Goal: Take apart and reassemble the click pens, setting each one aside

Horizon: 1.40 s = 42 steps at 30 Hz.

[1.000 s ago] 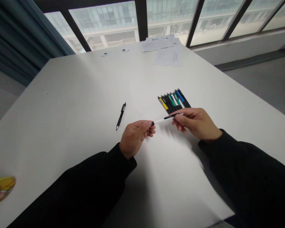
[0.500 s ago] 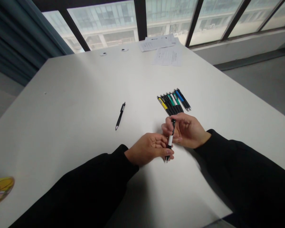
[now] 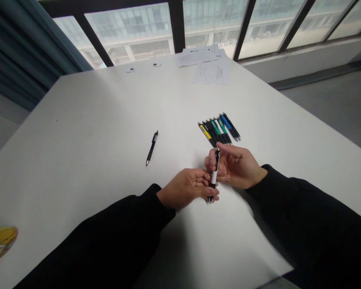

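Observation:
A black and white click pen [image 3: 214,176] is held nearly upright between my two hands, its metal tip pointing toward me. My left hand [image 3: 190,188] pinches the dark grip near the tip between thumb and fingers. At the upper end, my right hand [image 3: 236,166] closes on the pen, its thumb by the push button. Just beyond my right hand lies a row of several pens [image 3: 219,130] with yellow, black, green, white and blue barrels. A single black pen [image 3: 152,148] rests apart on the table, up and left of my left hand.
The white table [image 3: 102,132] reaches to the windows. Papers [image 3: 210,70] lie at its far edge, with two round grommets [image 3: 130,70] left of them. A yellow patterned object [image 3: 1,244] shows at the lower left, a blue curtain [image 3: 27,44] at the upper left.
The held pen has turned slightly, so its clip side and push button show more, and its tip sits a bit higher. Both hands have stayed almost in place.

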{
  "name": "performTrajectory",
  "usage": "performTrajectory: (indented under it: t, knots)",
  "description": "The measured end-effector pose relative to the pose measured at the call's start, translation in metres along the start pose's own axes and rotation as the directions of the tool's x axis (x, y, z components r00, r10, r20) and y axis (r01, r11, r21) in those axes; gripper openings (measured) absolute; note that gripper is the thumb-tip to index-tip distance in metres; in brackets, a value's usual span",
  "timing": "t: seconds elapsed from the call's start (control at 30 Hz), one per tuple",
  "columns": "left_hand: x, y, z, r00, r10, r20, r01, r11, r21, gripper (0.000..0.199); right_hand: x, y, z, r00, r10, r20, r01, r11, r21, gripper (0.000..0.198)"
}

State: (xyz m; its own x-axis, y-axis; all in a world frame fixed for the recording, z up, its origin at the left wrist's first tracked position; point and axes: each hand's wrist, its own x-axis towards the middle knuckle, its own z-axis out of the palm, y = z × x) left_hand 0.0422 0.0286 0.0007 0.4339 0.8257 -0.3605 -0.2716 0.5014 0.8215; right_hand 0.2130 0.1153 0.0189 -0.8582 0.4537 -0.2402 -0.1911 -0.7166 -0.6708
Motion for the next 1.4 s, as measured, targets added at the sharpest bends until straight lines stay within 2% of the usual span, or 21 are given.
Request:
performTrajectory:
  t: [0.17, 0.33, 0.5, 0.57, 0.63, 0.67, 0.7, 0.77, 0.8, 0.87, 0.97, 1.03, 1.13, 1.2, 1.23, 1.27, 1.3, 1.33, 1.4]
  knots:
    - [0.000, 0.000, -0.001, 1.000, -0.005, 0.003, 0.005, 1.000, 0.012, 0.034, 0.000, 0.000, 0.001, 1.000, -0.008, 0.007, 0.008, 1.000, -0.004, 0.035]
    - [0.001, -0.002, -0.004, 1.000, -0.004, -0.009, 0.004, 1.000, 0.020, 0.035, 0.000, 0.001, -0.001, 1.000, -0.014, -0.023, 0.013, 1.000, -0.021, 0.042]
    - [0.000, -0.004, -0.005, 1.000, -0.017, 0.019, 0.016, 0.999, 0.048, 0.034, 0.001, 0.001, -0.001, 0.999, -0.039, -0.034, 0.038, 0.998, -0.055, 0.034]
    - [0.000, -0.003, -0.005, 1.000, -0.009, -0.003, 0.009, 0.999, 0.035, 0.036, 0.001, 0.003, 0.001, 0.994, -0.078, -0.074, 0.068, 0.989, -0.131, 0.036]
    - [0.001, 0.000, -0.006, 0.998, 0.019, -0.064, -0.019, 1.000, 0.007, 0.039, 0.000, 0.007, 0.003, 0.975, -0.164, -0.148, 0.110, 0.942, -0.318, 0.043]
    - [0.001, 0.002, -0.008, 0.992, 0.045, -0.116, -0.047, 0.999, -0.009, 0.041, 0.000, 0.009, 0.005, 0.954, -0.237, -0.183, 0.129, 0.876, -0.464, 0.043]
    - [0.001, 0.005, -0.009, 0.980, 0.081, -0.181, -0.086, 0.996, -0.022, 0.043, -0.001, 0.011, 0.007, 0.935, -0.302, -0.183, 0.123, 0.765, -0.632, 0.041]
    - [0.002, 0.009, -0.013, 0.935, 0.156, -0.318, -0.177, 0.983, -0.037, 0.046, -0.003, 0.015, 0.012, 0.919, -0.383, -0.099, 0.080, 0.424, -0.902, 0.040]
    - [0.003, 0.011, -0.014, 0.909, 0.180, -0.376, -0.211, 0.977, -0.042, 0.047, -0.004, 0.017, 0.014, 0.925, -0.376, -0.048, 0.052, 0.252, -0.966, 0.037]
    - [0.005, 0.014, -0.017, 0.872, 0.190, -0.450, -0.238, 0.970, -0.053, 0.048, -0.003, 0.020, 0.020, 0.932, -0.362, 0.002, -0.005, -0.019, -1.000, 0.028]
    - [0.009, 0.015, -0.017, 0.861, 0.164, -0.482, -0.221, 0.973, -0.063, 0.049, 0.000, 0.024, 0.025, 0.933, -0.359, -0.012, -0.116, -0.269, -0.956, 0.021]
    - [0.011, 0.015, -0.015, 0.865, 0.153, -0.479, -0.205, 0.977, -0.058, 0.048, 0.003, 0.026, 0.025, 0.934, -0.357, -0.025, -0.168, -0.375, -0.912, 0.021]
    - [0.011, 0.016, -0.014, 0.876, 0.128, -0.465, -0.134, 0.991, 0.020, 0.045, 0.005, 0.026, 0.019, 0.929, -0.367, -0.049, -0.230, -0.468, -0.853, 0.024]
    - [0.006, 0.019, -0.019, 0.852, 0.195, -0.486, -0.099, 0.971, 0.217, 0.041, 0.005, 0.022, 0.015, 0.913, -0.399, -0.090, -0.301, -0.507, -0.808, 0.026]
    - [0.002, 0.020, -0.023, 0.822, 0.273, -0.499, -0.089, 0.928, 0.361, 0.038, 0.005, 0.020, 0.013, 0.902, -0.417, -0.111, -0.337, -0.522, -0.783, 0.028]
    - [-0.003, 0.022, -0.030, 0.756, 0.416, -0.505, -0.097, 0.835, 0.541, 0.033, 0.005, 0.017, 0.011, 0.892, -0.433, -0.130, -0.369, -0.532, -0.762, 0.029]
    - [-0.009, 0.024, -0.039, 0.690, 0.553, -0.468, -0.076, 0.698, 0.712, 0.027, 0.005, 0.015, 0.009, 0.884, -0.445, -0.147, -0.395, -0.538, -0.744, 0.030]
    - [-0.016, 0.025, -0.050, 0.601, 0.679, -0.423, -0.032, 0.548, 0.836, 0.023, 0.005, 0.013, 0.008, 0.878, -0.450, -0.159, -0.411, -0.542, -0.733, 0.030]
    - [-0.028, 0.028, -0.073, 0.496, 0.813, -0.306, 0.097, 0.298, 0.950, 0.019, 0.005, 0.011, 0.006, 0.871, -0.459, -0.176, -0.431, -0.542, -0.721, 0.031]
